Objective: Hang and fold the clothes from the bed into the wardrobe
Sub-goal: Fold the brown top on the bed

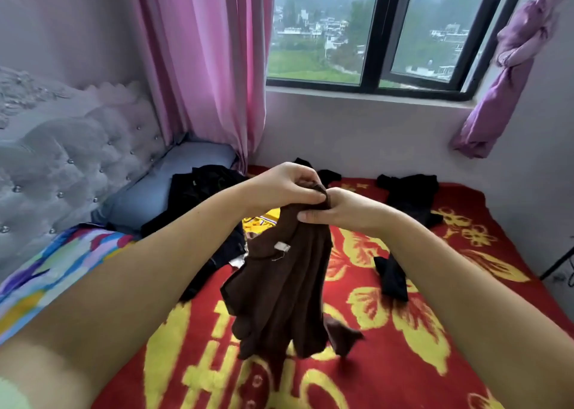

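A dark brown garment (279,287) hangs in the air above the bed, with a small white label showing near its top. My left hand (279,185) and my right hand (329,211) both grip its bunched upper edge, close together. Below lies the red blanket with yellow flowers (435,346). On it are a black garment pile (198,197) at the left, a yellow piece (259,222) behind the brown one, a black garment (410,197) at the far right and a small black item (391,278). The wardrobe is out of view.
A grey tufted headboard (77,154) and a blue pillow (167,185) stand at the left, with a colourful quilt (56,262) in front of them. Pink curtains (211,60) flank the window (372,35). The wall borders the bed at the far side and right.
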Motion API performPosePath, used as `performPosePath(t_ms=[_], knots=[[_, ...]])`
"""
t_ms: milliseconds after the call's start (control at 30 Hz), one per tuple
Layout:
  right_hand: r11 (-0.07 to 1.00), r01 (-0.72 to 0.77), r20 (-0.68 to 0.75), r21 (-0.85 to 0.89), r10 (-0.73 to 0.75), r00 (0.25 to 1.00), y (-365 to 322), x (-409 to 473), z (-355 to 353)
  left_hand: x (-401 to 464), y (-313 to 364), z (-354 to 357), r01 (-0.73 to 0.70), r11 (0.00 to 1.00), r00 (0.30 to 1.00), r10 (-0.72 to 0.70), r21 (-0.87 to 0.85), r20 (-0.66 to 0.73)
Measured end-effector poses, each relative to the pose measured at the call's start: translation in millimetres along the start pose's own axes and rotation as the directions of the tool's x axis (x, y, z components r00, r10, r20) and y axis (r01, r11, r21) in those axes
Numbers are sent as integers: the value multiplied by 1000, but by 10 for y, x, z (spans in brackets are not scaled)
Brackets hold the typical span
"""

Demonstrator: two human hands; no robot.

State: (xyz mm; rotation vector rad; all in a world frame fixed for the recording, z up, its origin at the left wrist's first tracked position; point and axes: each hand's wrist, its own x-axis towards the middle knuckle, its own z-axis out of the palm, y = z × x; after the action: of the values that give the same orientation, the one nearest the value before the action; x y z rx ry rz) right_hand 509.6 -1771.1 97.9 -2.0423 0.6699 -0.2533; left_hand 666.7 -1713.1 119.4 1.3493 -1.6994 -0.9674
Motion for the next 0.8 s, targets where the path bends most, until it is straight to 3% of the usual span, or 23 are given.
performPosePath(t_ms=[67,133,233,300,400,467,533,633,800], knots=[[998,16,-137,62,-7,991,-24,5,6,-77,-75,-33,0,991,996,-12,-132,-91],[978,47,-177,203,-11,984,-29,-15,-54,-193,-253,-85,43,959,997,-59,-280,-51],[932,106,-162,347,-51,985,-101,-32,-146,-381,-485,-25,204,975,971,-190,-90,145],[927,110,-177,359,-48,983,-119,-24,-232,-432,-568,-3,222,975,970,-219,-12,105],[961,80,-243,265,-14,970,-76,-85,-377,-472,-614,-156,175,983,984,-177,-56,-27],[994,32,-308,101,1,951,11,-146,-465,-496,-566,-289,154,988,984,-153,-3,-86],[995,-37,-366,-94,1,931,101,-200,-524,-509,-474,-394,135,988,985,-126,76,-115],[977,-75,-449,-199,-23,893,151,-278,-549,-492,-360,-507,140,984,984,-125,111,-126],[955,-51,-551,-291,-123,826,154,-343,-552,-498,-299,-482,135,984,969,-156,-118,-191]])
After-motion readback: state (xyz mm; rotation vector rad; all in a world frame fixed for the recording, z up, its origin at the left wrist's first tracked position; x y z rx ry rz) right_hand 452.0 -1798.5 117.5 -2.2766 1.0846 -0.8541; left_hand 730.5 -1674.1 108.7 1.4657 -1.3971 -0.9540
